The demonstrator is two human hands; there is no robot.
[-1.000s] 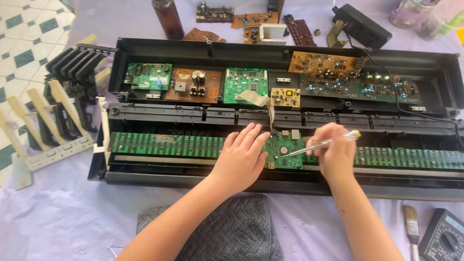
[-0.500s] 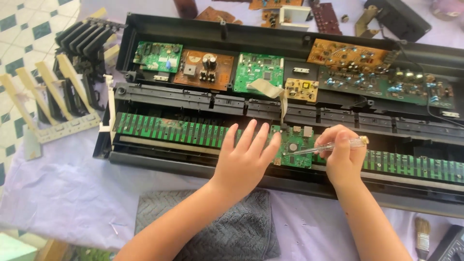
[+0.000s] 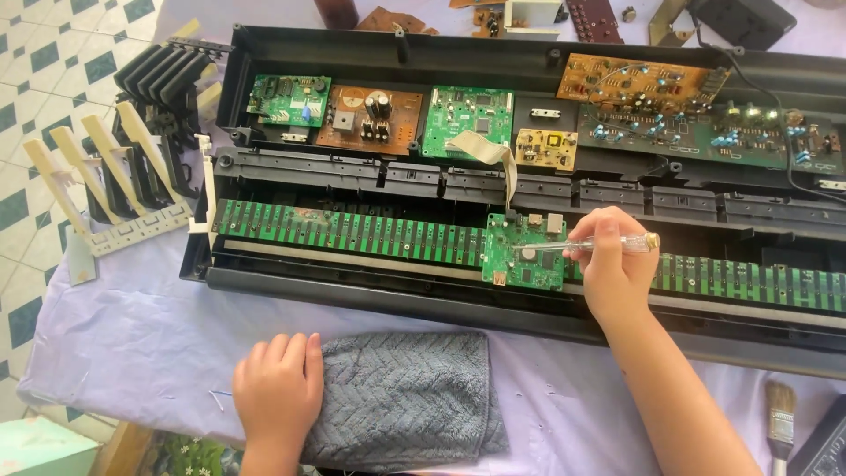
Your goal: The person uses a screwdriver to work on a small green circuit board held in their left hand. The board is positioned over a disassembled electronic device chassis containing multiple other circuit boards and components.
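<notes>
While my right hand (image 3: 617, 273) closes around a clear-handled screwdriver (image 3: 589, 246), the tool lies nearly level with its tip over the small green circuit board (image 3: 523, 253) that sits on the long green contact strip (image 3: 352, 234) of the opened keyboard case (image 3: 493, 304). My left hand (image 3: 276, 388) holds nothing; it lies flat, fingers loosely together, on the lilac cloth (image 3: 132, 326) covering the table, touching the left edge of a folded grey towel (image 3: 405, 397) (just in front of the case). A pale ribbon cable (image 3: 493, 159) runs from the square green board (image 3: 467, 121) in the rear bay down to the small board. Left of that square board sit a brown board (image 3: 370, 119) with dark cylindrical parts and another green board (image 3: 288, 99); an orange-brown board (image 3: 639, 84) lies further right. Removed cream and black keys (image 3: 115, 167) rest beside the case's left end, and a paintbrush (image 3: 779, 423) lies near my right forearm.
</notes>
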